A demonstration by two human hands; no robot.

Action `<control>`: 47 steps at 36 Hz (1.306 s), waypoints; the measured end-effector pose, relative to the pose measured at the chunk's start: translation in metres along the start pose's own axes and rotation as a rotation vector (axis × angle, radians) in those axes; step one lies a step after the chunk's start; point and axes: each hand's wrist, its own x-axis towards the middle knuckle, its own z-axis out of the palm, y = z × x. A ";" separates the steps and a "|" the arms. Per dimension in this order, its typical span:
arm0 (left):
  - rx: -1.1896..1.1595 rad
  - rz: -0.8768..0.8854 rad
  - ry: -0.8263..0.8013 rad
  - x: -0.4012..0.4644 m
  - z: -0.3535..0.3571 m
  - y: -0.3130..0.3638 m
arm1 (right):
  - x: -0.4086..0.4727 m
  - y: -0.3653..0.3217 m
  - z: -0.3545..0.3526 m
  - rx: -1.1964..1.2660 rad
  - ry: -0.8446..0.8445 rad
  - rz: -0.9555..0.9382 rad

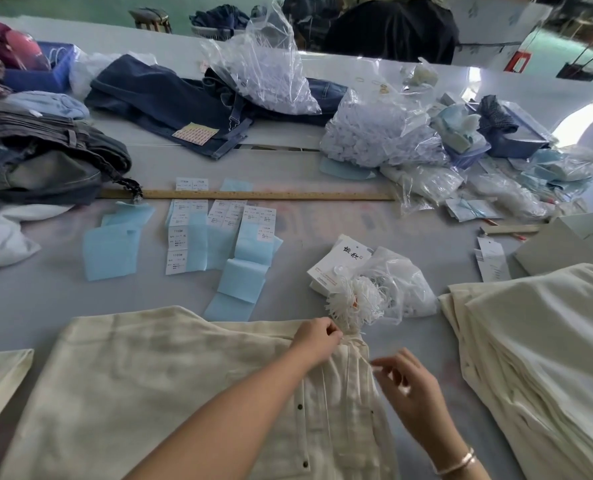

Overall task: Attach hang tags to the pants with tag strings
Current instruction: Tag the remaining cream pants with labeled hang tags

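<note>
The waistband of the cream pants [184, 382] is pinched by the left hand [317, 337] to steady it, while a thin tag string [374, 367] is nipped in the right hand [409, 386] for threading.

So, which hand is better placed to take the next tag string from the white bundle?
Probably the left hand: it pinches the cream pants at the waist, right below the bundle of tag strings. The right hand is lower, farther from the bundle, and seems to pinch something small already.

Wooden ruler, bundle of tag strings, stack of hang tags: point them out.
wooden ruler [253, 195], head view, middle of its length
bundle of tag strings [355, 303], head view, frayed top
stack of hang tags [336, 263], head view, top tag's face
</note>
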 end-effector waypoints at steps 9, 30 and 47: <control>-0.011 0.012 0.000 -0.003 -0.001 -0.002 | -0.045 0.034 0.019 0.015 -0.065 0.347; -0.113 0.070 0.007 -0.008 -0.003 -0.001 | 0.044 0.088 0.029 -0.213 0.016 0.719; -0.509 0.086 -0.026 -0.018 -0.002 0.019 | 0.047 0.071 0.040 -0.120 0.065 0.633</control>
